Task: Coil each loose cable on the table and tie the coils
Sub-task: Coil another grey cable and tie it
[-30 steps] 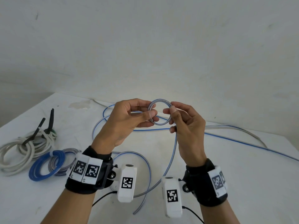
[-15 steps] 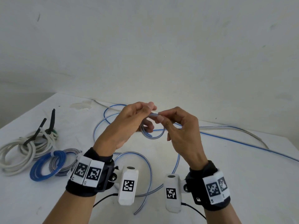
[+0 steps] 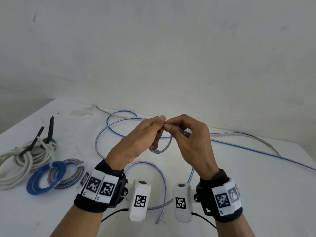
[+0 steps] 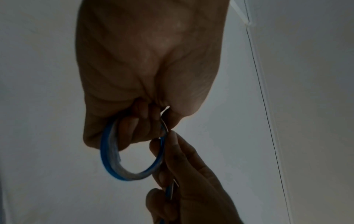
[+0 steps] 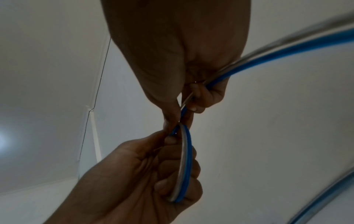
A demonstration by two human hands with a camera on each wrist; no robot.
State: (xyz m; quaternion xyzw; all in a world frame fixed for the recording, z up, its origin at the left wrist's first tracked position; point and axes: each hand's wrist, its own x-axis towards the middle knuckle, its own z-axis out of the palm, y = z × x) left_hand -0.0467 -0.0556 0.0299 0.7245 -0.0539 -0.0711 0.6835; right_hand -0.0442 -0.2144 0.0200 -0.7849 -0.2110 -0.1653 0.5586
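A long blue-and-grey flat cable sprawls in loops over the white table. Both hands hold it above the table's middle, where it forms a small loop. My left hand pinches the loop's top, fingers curled through it; the loop hangs below that hand in the left wrist view. My right hand pinches the cable right beside the left fingertips, and the strand runs out past its palm. The loop lies edge-on across the left fingers in the right wrist view.
At the left of the table lie a tied blue coil, a tied grey coil, and a thick white cable bundle with black plug prongs. A bare wall rises behind the table.
The loop, held upright and facing me a second ago, has tipped down and hangs below the fingers. Both hands have drawn together, fingertips meeting at its top.
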